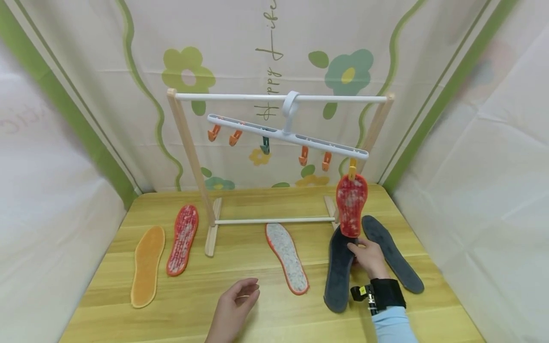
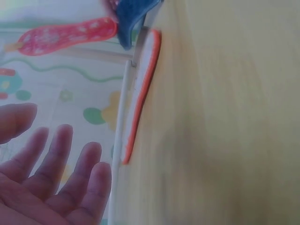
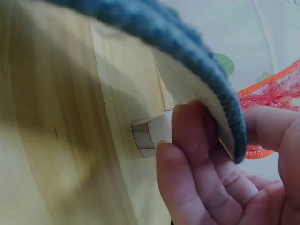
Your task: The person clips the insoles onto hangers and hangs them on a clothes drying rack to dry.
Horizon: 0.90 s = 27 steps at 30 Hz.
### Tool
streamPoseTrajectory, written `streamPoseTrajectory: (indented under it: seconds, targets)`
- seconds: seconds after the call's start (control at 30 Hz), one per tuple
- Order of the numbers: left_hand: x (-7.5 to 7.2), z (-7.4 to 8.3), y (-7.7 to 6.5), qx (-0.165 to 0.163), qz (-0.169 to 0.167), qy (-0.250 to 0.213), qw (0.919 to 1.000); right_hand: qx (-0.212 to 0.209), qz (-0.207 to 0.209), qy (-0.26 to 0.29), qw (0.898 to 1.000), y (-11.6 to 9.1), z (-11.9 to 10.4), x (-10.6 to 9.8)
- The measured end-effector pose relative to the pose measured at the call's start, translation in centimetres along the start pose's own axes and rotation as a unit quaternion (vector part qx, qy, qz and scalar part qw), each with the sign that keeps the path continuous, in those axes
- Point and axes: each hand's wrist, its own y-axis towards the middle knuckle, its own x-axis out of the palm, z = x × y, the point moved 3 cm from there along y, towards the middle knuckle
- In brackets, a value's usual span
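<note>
My right hand (image 1: 371, 257) pinches a dark blue-grey insole (image 1: 339, 276) by its edge. In the right wrist view its fingers lie under the pale underside of this insole (image 3: 187, 51) and the thumb is over the top. Just above that hand, a red mottled insole (image 1: 351, 202) hangs from a yellow clip (image 1: 352, 170) at the right end of the hanger. My left hand (image 1: 236, 305) is low over the table with loosely bent fingers, holding nothing. A grey insole with a red edge (image 1: 287, 257) lies between the two hands.
A wooden rack (image 1: 188, 152) carries a white clip hanger (image 1: 253, 127), tilted down to the right, with several orange clips and a green clip (image 1: 265, 145). On the table lie an orange insole (image 1: 147, 267), another red insole (image 1: 183, 240) and a second dark insole (image 1: 392, 255).
</note>
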Motion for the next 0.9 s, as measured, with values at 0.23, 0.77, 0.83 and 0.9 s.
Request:
streamPoseTrajectory:
  seconds: [0.23,0.77,0.83,0.9]
  targets:
    - [0.0,-0.1,0.1,0.001,-0.004,0.003,1.0,0.013,0.014,0.029,0.999,0.0,0.4,-0.3]
    - [-0.1,0.8,0.6,0.023,-0.004,0.02,0.9995,-0.016,0.073,0.079,0.994,-1.6,-0.7,-2.1]
    - [-0.1,1.1,0.8,0.032,-0.004,0.027,0.9991,-0.035,0.077,0.083,0.993,-1.9,-1.2,-2.2]
    - [-0.2,1.4,1.1,0.045,-0.005,0.035,0.9984,-0.056,0.083,0.086,0.991,-2.2,-1.7,-2.4]
